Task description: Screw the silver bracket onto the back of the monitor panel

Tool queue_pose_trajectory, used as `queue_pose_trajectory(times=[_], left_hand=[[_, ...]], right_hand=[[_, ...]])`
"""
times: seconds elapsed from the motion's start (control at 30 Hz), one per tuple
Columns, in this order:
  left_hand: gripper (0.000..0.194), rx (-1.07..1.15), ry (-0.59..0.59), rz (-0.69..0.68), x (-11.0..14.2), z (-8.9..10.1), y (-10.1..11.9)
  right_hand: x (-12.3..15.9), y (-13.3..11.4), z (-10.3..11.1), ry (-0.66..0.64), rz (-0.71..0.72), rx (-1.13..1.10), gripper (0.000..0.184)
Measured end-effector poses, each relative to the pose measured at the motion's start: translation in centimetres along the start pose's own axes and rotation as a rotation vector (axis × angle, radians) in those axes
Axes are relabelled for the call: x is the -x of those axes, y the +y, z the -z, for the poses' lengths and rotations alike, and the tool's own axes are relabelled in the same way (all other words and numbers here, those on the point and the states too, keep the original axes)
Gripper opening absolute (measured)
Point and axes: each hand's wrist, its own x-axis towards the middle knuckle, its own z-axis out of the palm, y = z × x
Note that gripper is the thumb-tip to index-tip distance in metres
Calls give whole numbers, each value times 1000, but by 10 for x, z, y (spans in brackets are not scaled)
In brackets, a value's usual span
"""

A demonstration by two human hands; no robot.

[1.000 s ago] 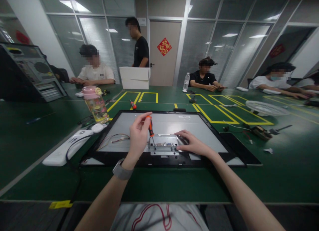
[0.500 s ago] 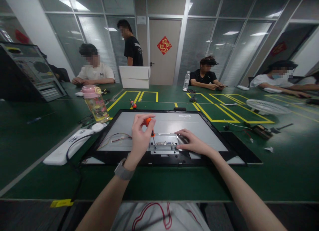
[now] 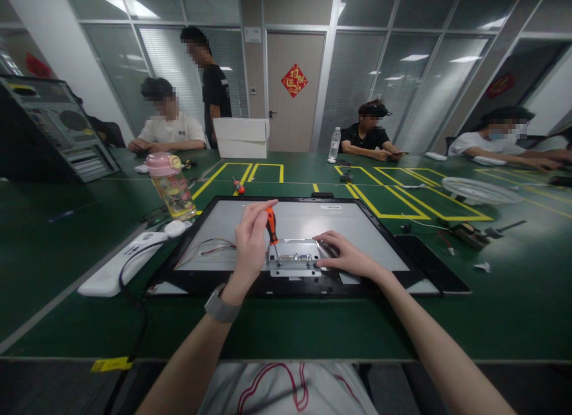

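Observation:
A flat monitor panel (image 3: 366, 224) with a black frame lies on the green table in front of me. At its near middle sits a metal bracket (image 3: 292, 273) with a row of connector ports. My left hand (image 3: 252, 233) is closed on an orange and black screwdriver (image 3: 271, 225), which stands nearly upright with its shaft down at the left part of the bracket. The tip is too small to make out. My right hand (image 3: 342, 254) rests with fingers apart on the bracket's right end, touching it. Thin cables (image 3: 210, 246) lie on the panel to the left.
Left of the panel are a white power strip (image 3: 120, 263) and a pink-lidded bottle (image 3: 171, 188). A black slab (image 3: 431, 263) and a dark tool (image 3: 469, 235) lie to the right. A white box (image 3: 241, 139) stands at the far edge, where several people are.
My left fingers have shifted round the screwdriver's handle and straightened, so more of the handle shows. My right hand stays in place. A standing person behind the white box has moved left.

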Motion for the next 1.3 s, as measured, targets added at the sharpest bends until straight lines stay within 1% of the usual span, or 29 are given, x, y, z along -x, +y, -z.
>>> queue_pose_trajectory(times=[0.07, 0.13, 0.17, 0.3, 0.37, 0.43, 0.5, 0.6, 0.7, 0.8, 0.9, 1.0, 1.07, 1.2, 1.3], left_hand=[[30, 95, -17, 79, 0, 0, 0], [30, 114, -8, 121, 1, -1, 2], [29, 86, 4, 110, 1, -1, 2], [18, -79, 30, -8, 1, 0, 4], [18, -95, 28, -29, 0, 0, 4], [24, -50, 21, -21, 0, 0, 4], [29, 2, 21, 20, 0, 0, 3], [28, 20, 30, 76, 0, -1, 3], [21, -36, 16, 36, 1, -1, 1], [16, -98, 31, 0, 1, -1, 0], [26, -70, 34, 1, 0, -1, 0], [28, 16, 27, 53, 0, -1, 1], [26, 21, 28, 61, 1, -1, 1], [11, -81, 81, -42, 1, -2, 3], [5, -104, 124, -69, 0, -2, 3]], right_hand=[[0, -1, 0, -3, -8, -2, 63], [1, -1, 1, -7, -16, -4, 63], [1, -1, 1, -8, -18, -4, 63], [1, -1, 1, -12, -15, 5, 62], [1, -2, 1, -11, -12, 7, 62], [1, -3, 1, -9, -14, 9, 61], [1, -3, 1, -10, -16, 16, 61], [0, -3, 1, -10, -15, 20, 62], [0, -2, 0, -4, -9, 12, 62], [0, -1, 0, 4, 2, 4, 61], [0, -1, 0, -1, -2, 0, 61], [0, 0, 0, -8, -4, -1, 61], [0, 0, 0, -7, 1, 1, 61], [0, 0, 0, -1, 7, 4, 62], [0, 0, 0, 1, 13, 9, 61]])
